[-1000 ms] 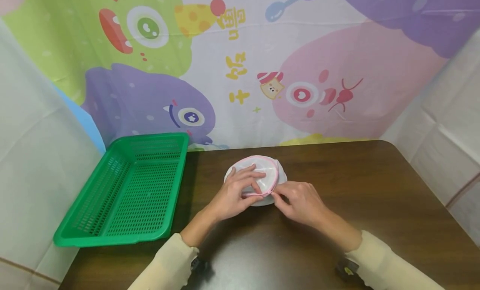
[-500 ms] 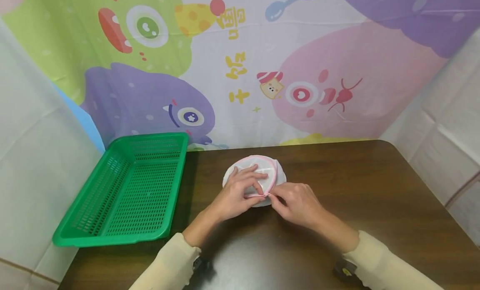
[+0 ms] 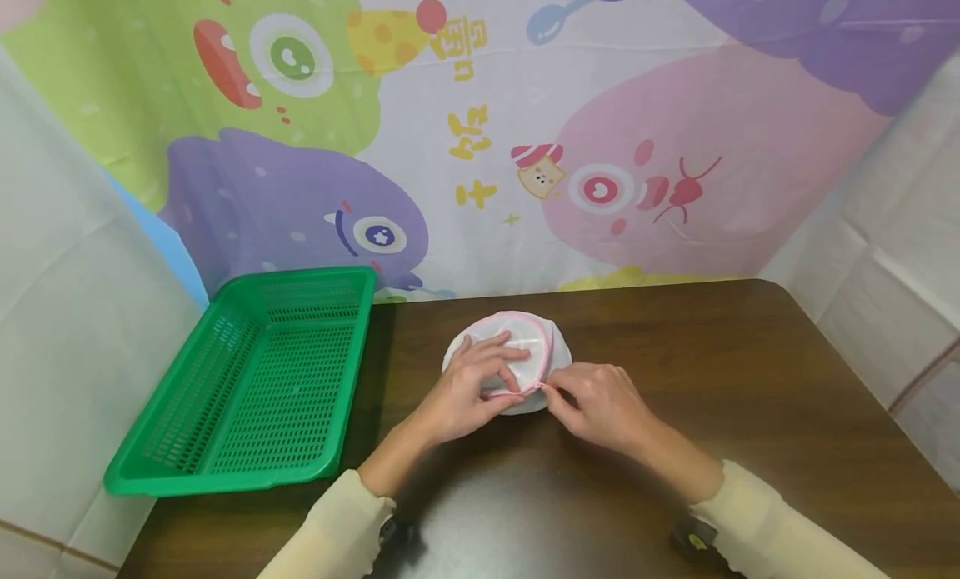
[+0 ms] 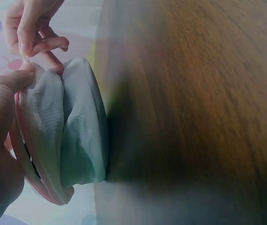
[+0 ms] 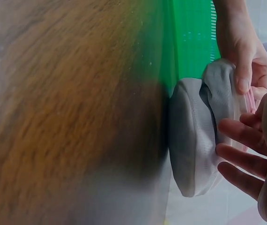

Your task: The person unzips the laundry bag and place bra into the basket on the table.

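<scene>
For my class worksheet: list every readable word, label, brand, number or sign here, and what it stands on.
"干饭": backdrop, yellow, sideways.
Third character, further up: not clear enough to read.
Yellow mark, on the device at the right wrist: too small.
Basket, pouch: no text visible.

Left grip hides part of white pouch; zipper pull too small; basket cropped in right wrist view.
</scene>
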`<action>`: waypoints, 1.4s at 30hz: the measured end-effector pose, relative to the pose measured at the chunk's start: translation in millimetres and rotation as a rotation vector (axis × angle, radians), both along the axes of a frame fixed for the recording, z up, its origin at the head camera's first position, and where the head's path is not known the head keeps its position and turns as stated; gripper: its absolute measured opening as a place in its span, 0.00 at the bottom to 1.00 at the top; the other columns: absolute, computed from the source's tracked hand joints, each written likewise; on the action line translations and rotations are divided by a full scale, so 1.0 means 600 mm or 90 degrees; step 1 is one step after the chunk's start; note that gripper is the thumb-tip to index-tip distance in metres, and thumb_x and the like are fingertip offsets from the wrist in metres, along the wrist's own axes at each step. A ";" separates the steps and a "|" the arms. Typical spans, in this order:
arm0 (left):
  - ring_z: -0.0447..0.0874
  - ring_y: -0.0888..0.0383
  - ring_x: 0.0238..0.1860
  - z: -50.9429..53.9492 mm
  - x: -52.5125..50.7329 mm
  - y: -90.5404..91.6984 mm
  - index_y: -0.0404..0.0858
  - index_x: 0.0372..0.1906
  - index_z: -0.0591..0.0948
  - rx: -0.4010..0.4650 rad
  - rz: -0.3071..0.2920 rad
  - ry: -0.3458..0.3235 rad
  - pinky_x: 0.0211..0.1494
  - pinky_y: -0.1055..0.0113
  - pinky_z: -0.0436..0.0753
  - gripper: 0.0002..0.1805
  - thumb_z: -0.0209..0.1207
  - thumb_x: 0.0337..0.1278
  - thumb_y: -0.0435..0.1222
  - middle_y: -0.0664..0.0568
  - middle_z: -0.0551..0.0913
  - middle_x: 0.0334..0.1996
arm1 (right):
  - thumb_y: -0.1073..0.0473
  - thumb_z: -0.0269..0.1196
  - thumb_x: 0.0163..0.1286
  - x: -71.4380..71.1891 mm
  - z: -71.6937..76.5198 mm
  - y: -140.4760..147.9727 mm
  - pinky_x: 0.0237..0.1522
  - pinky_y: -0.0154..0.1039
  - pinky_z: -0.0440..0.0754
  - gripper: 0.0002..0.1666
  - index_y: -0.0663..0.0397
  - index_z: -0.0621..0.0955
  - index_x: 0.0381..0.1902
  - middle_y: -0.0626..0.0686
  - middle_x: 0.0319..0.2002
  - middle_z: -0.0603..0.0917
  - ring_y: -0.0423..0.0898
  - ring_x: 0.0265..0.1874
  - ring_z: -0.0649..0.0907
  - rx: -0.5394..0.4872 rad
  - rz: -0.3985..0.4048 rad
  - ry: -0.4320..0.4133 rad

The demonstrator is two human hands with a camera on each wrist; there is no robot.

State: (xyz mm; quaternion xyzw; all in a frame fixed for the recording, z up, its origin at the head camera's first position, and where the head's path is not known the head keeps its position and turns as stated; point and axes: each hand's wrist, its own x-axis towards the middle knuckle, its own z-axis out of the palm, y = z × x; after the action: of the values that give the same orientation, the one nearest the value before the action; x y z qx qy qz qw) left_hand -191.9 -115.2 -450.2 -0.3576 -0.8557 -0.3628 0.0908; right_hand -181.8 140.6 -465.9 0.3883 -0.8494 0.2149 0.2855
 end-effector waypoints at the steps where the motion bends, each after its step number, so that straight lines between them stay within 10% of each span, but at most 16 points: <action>1: 0.76 0.39 0.84 0.000 0.000 0.000 0.43 0.35 0.86 0.002 0.001 0.001 0.85 0.15 0.57 0.12 0.82 0.61 0.36 0.47 0.92 0.68 | 0.65 0.75 0.65 0.000 0.001 0.000 0.23 0.29 0.70 0.09 0.47 0.85 0.29 0.44 0.20 0.80 0.35 0.20 0.73 0.000 0.001 -0.002; 31: 0.78 0.40 0.83 0.006 0.003 -0.005 0.42 0.36 0.88 -0.024 -0.018 0.021 0.85 0.19 0.63 0.10 0.80 0.63 0.35 0.48 0.91 0.68 | 0.64 0.75 0.64 0.000 0.007 -0.001 0.21 0.30 0.69 0.10 0.47 0.85 0.27 0.44 0.18 0.80 0.35 0.18 0.73 0.002 -0.011 0.014; 42: 0.80 0.39 0.81 -0.001 0.001 0.000 0.44 0.36 0.90 -0.007 0.040 0.083 0.82 0.16 0.64 0.09 0.81 0.61 0.35 0.47 0.91 0.69 | 0.65 0.75 0.63 0.006 0.010 -0.008 0.23 0.27 0.62 0.12 0.47 0.82 0.25 0.43 0.16 0.76 0.31 0.19 0.66 -0.009 0.002 0.011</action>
State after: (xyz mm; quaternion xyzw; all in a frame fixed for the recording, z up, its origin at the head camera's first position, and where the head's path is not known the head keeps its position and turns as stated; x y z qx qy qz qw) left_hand -191.6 -115.4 -450.7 -0.3541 -0.8606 -0.3313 0.1557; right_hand -178.5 135.7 -459.9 0.3894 -0.8449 0.2177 0.2951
